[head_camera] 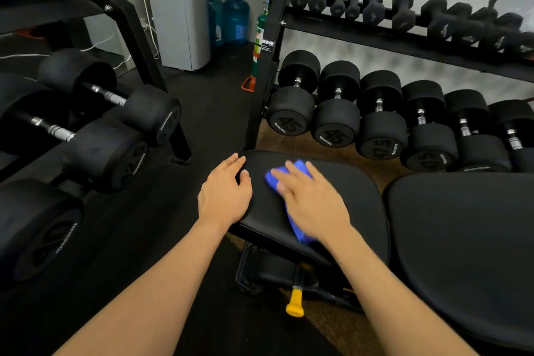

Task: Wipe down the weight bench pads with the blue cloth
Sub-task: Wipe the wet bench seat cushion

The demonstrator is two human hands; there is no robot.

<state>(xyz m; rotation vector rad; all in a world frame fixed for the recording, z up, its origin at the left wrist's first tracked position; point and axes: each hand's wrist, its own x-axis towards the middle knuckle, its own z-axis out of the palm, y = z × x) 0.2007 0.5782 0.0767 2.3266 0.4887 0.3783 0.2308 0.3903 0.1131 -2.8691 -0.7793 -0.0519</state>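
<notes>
A black weight bench stands low in front of me, with a small seat pad (355, 196) at centre and a larger back pad (462, 240) to its right. A blue cloth (291, 220) lies on the seat pad. My right hand (310, 199) lies flat on the cloth with fingers straight and spread, pressing it onto the pad; the hand looks motion-blurred. My left hand (225, 191) rests on the seat pad's left edge with its fingers relaxed over the rim.
A dumbbell rack (375, 113) with several heavy black dumbbells runs behind the bench, small dumbbells on its upper shelf. Another rack with dumbbells (95, 130) stands left. A yellow-tipped adjustment handle (295, 302) hangs under the seat. Water jugs (235, 17) stand at the back.
</notes>
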